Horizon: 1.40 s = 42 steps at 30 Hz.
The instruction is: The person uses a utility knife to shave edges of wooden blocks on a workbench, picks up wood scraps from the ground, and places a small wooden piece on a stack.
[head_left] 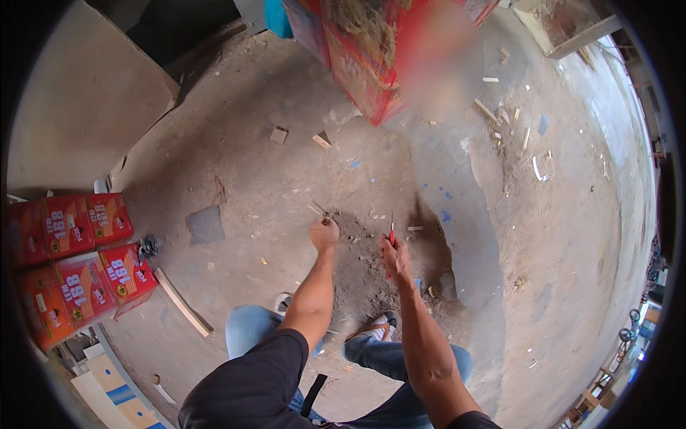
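My left hand (324, 232) is closed around a small, thin object that pokes out toward the upper left, too small to name. To its right, my right hand (393, 259) grips a red-handled tool (391, 236) with a thin shaft pointing away from me. Both hands are apart, over a patch of loose dirt and debris (361, 279) on the cracked concrete floor (486, 214). My bent knees and sandalled feet (379, 329) show beneath my arms.
Red cartons (78, 286) are stacked at the left beside a wooden strip (182, 304). A large board (86, 107) stands at the upper left, a red bundle (357, 43) at the top, partly blurred. Wood scraps (486, 111) and flat panels (100, 379) lie around.
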Available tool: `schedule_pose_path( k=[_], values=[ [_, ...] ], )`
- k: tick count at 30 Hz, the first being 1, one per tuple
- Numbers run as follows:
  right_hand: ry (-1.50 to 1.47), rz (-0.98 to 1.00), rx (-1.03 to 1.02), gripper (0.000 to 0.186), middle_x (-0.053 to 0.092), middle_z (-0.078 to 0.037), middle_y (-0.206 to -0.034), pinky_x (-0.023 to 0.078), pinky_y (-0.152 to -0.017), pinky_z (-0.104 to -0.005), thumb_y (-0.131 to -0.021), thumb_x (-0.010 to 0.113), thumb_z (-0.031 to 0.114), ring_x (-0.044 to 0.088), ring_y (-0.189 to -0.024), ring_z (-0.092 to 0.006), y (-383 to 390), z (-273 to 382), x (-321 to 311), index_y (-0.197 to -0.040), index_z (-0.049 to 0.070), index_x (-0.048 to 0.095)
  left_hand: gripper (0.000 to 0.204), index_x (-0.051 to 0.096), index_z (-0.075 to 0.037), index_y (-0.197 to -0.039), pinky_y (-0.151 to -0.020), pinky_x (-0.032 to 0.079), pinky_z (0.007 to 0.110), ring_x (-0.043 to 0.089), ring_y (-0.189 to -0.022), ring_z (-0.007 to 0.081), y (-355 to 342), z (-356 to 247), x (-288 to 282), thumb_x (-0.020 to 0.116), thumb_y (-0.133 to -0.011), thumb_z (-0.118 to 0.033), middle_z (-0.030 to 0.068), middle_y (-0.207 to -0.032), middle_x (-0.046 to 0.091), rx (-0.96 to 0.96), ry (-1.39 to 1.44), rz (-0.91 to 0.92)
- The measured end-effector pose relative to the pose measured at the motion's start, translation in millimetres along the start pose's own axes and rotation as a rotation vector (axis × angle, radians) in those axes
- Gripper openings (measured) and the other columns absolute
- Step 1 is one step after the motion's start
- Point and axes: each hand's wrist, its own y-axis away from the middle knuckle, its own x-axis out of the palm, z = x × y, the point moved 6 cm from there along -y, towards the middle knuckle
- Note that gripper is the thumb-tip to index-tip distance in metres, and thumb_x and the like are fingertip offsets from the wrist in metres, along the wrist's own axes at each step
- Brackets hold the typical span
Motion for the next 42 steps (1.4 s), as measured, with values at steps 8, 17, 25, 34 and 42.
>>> schedule_pose_path(
  k=[8,17,25,34,42],
  values=[
    [0.055,0.036,-0.056,0.028,0.054,0.006,-0.068,0.035,-0.049,-0.0251,-0.094,0.067,0.030,0.045,-0.057,-0.0044,150,157,16,-0.102,0.003,0.067,0.013,0.058,-0.008,-0.083,-0.043,0.042,0.025,0.062,-0.061,0.0117,112,-159,-187,0.055,-0.095,-0.011,0.0032,-0.070,0.063,-0.320,0.876,0.457],
    [0.038,0.314,-0.252,0.031,0.055,0.005,-0.071,0.033,-0.050,-0.0227,-0.097,0.066,0.024,0.042,-0.054,-0.0028,410,467,33,-0.118,0.002,0.066,0.010,0.063,-0.003,-0.098,-0.044,0.037,0.021,0.055,-0.058,0.0064,221,-404,-510,0.053,-0.098,-0.003,0.0026,-0.076,0.064,0.033,0.834,0.700],
    [-0.205,0.547,-0.413,0.024,0.067,-0.007,-0.080,0.036,-0.046,-0.0214,-0.103,0.057,0.022,0.048,-0.058,-0.0055,557,612,70,-0.108,-0.001,0.065,0.015,0.066,-0.004,-0.110,-0.044,0.036,0.020,0.052,-0.056,0.0057,263,-487,-702,0.061,-0.102,-0.016,0.0009,-0.075,0.064,0.005,1.015,0.799],
    [-0.273,0.674,-0.478,0.022,0.067,-0.007,-0.077,0.044,-0.051,-0.0233,-0.100,0.063,0.020,0.056,-0.058,-0.0083,608,646,165,-0.104,-0.002,0.065,0.021,0.063,0.000,-0.117,-0.047,0.036,0.019,0.053,-0.062,0.0052,246,-468,-808,0.062,-0.100,-0.012,0.0020,-0.086,0.066,0.054,1.351,0.838],
    [0.237,0.495,-0.502,0.020,0.063,-0.004,-0.068,0.039,-0.044,-0.0228,-0.096,0.067,0.019,0.054,-0.052,-0.0066,579,586,222,-0.094,0.000,0.065,0.011,0.067,0.000,-0.096,-0.049,0.045,0.023,0.060,-0.062,0.0073,176,-364,-820,0.058,-0.097,-0.007,0.0036,-0.078,0.068,0.043,0.677,0.553]
  ],
)
